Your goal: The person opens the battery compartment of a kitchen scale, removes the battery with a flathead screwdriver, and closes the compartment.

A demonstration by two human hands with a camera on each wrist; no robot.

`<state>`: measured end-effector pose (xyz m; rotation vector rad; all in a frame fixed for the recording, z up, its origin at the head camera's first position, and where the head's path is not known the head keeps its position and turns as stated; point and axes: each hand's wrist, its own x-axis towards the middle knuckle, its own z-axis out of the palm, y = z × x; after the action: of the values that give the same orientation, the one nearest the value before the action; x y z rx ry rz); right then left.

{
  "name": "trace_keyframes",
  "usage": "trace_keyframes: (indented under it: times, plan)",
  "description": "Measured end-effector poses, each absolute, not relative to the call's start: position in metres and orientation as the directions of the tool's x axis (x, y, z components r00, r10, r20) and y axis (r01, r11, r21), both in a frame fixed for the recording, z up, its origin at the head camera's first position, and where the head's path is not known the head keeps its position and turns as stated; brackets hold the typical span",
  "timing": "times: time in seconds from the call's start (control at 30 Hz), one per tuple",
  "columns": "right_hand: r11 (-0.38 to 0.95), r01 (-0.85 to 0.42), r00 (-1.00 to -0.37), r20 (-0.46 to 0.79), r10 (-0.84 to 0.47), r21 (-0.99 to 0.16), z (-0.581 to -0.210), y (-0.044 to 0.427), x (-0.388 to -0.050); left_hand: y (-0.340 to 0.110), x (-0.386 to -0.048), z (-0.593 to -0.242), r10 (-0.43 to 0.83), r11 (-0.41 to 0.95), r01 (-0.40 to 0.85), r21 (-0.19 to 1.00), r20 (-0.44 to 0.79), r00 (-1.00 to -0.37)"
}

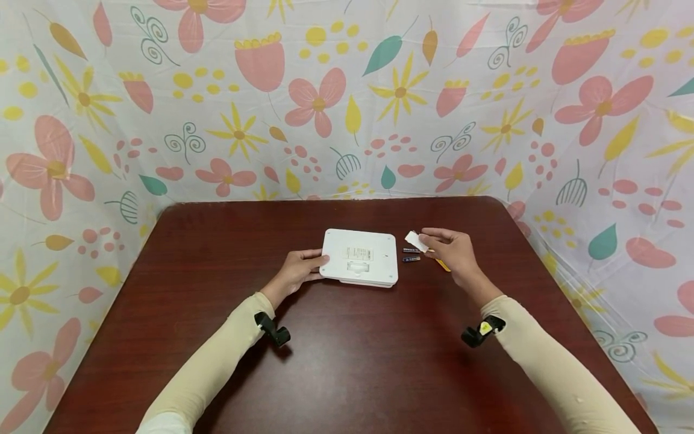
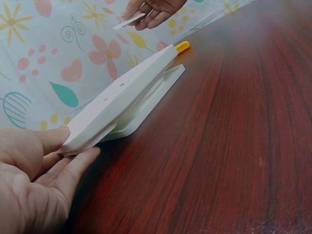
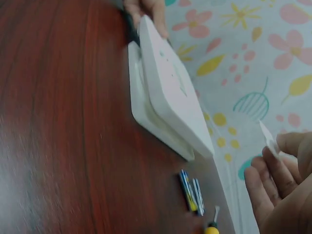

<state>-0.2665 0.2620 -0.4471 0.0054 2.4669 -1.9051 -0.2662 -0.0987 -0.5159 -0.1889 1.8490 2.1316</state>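
A flat white device [image 1: 374, 244], which looks like a kitchen scale, lies underside up with a label and an uncovered battery compartment [image 1: 358, 267] showing. My left hand [image 1: 295, 269] grips its left edge, thumb on top and fingers beneath. In the left wrist view, the device's upper body [image 2: 119, 100] is tilted above a second white plate [image 2: 151, 105]. To the right, my right hand [image 1: 454, 252] pinches a small white cover [image 1: 415, 242] between thumb and fingers, raised above the table. Below that hand lie two batteries [image 3: 187, 191], side by side.
Close to the batteries lies a screwdriver [image 1: 443, 265] with a yellow handle, partly hidden by my right hand in the head view. The dark red-brown wooden table [image 1: 347, 349] meets a flower-patterned curtain [image 1: 325, 150] at the back and sides.
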Motion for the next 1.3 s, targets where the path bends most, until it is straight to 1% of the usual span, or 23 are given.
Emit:
trace_keyframes:
  times: [0.13,0.37,0.57,0.7,0.83,0.97,1.07,1.2,1.3]
  plan:
    - [0.236,0.076,-0.996,-0.085,-0.028,-0.969,-0.447,0.255,-0.266,-0.098,-0.266,-0.515,0.148,-0.119,-0.318,0.941,-0.300,-0.943]
    - [0.210,0.108,-0.990,-0.124,-0.068,-0.972,-0.446,0.242,-0.261,-0.098,-0.266,-0.515,0.151,-0.117,-0.316,0.941,-0.298,-0.943]
    - [0.264,0.093,-0.989,-0.120,-0.087,-0.960,-0.443,0.229,-0.253,-0.098,-0.266,-0.514,0.153,-0.131,-0.323,0.937,-0.303,-0.941]
    - [0.360,-0.006,-0.995,-0.032,-0.098,-0.933,-0.442,0.218,-0.248,-0.098,-0.267,-0.515,0.154,-0.131,-0.322,0.938,-0.301,-0.941]
    - [0.522,-0.197,-0.980,0.149,-0.132,-0.830,-0.442,0.204,-0.242,-0.099,-0.267,-0.516,0.154,-0.125,-0.320,0.939,-0.300,-0.941]
    - [0.623,-0.387,-0.920,0.330,-0.211,-0.680,-0.445,0.187,-0.236,-0.100,-0.267,-0.516,0.150,-0.119,-0.317,0.941,-0.299,-0.943]
    - [0.664,-0.487,-0.863,0.426,-0.270,-0.567,-0.449,0.176,-0.233,-0.100,-0.267,-0.516,0.149,-0.121,-0.315,0.941,-0.297,-0.943]
    - [0.694,-0.568,-0.795,0.512,-0.325,-0.442,-0.455,0.166,-0.232,-0.099,-0.267,-0.516,0.153,-0.121,-0.314,0.941,-0.295,-0.943]
    - [0.705,-0.590,-0.772,0.530,-0.350,-0.393,-0.459,0.161,-0.233,-0.099,-0.267,-0.515,0.158,-0.119,-0.317,0.941,-0.297,-0.942]
